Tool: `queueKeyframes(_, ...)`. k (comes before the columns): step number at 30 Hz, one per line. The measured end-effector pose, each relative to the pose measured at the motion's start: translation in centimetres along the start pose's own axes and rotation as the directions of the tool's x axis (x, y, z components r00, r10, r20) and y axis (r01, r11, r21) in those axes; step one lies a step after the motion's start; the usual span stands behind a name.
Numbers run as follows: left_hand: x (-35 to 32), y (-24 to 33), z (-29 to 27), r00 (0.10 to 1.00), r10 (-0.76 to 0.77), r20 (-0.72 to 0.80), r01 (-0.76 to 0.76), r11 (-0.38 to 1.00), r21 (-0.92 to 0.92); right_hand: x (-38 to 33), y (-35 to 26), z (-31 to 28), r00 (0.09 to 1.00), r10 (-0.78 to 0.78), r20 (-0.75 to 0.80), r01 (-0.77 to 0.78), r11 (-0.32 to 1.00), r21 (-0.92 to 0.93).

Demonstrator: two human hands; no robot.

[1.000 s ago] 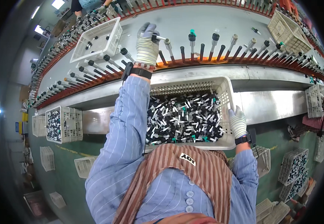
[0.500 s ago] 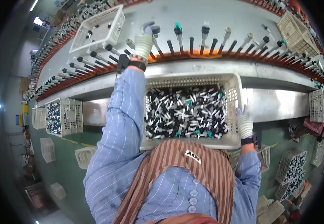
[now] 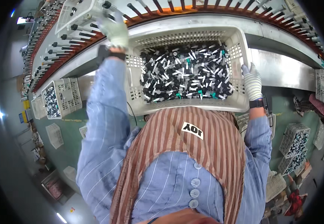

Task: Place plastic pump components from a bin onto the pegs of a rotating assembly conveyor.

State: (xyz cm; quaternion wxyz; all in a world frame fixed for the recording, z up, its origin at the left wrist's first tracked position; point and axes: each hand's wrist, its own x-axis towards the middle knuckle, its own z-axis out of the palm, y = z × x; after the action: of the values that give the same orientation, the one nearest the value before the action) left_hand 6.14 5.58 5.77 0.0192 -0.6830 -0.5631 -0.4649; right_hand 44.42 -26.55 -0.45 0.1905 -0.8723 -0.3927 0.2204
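Observation:
A large off-white plastic crate [image 3: 190, 106] stands in front of me. It is filled with small black parts [image 3: 180, 71] with white stems, a few of them green. My left hand [image 3: 114, 31], in a whitish glove, is over the row of upright rods at the left. Its fingers are smeared by motion, so whether they hold anything cannot be made out. My right hand [image 3: 252, 83], in a striped glove, lies against the crate's right rim with its fingers stretched out along it.
Dark rods [image 3: 162, 6] run in a curved row along an orange-red strip behind the crate, some with grey caps. A white tray [image 3: 66, 16] lies beyond my left hand. A metal ledge [image 3: 279, 69] extends to the right. Filled crates stand at left [image 3: 51, 102] and right [image 3: 296, 140].
My left hand has moved left along the rods, toward the white tray. My right hand stays at the crate's right rim. The whole view has tilted, so the crate appears higher.

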Motion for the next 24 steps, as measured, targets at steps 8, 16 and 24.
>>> queueKeyframes(8, -22.7, 4.6, -1.5, 0.126, 0.333, 0.934, 0.082, 0.935, -0.345, 1.8, 0.7, 1.4, 0.996, -0.08, -0.037, 0.08, 0.997, 0.008)
queueKeyframes(16, -27.6, 5.5, 0.4, -0.312, 0.348, 0.884, -0.238, 0.872, -0.427, 1.1, 0.6, 1.1, 0.992, -0.104, -0.066, 0.099, 0.992, -0.076)
queueKeyframes(24, -25.9, 7.3, -0.2, -0.301, 0.154, 0.941, 0.949, 0.147, 0.28, 0.8, -0.7, 0.0, 0.999, -0.05, -0.019, 0.05, 0.999, 0.007)
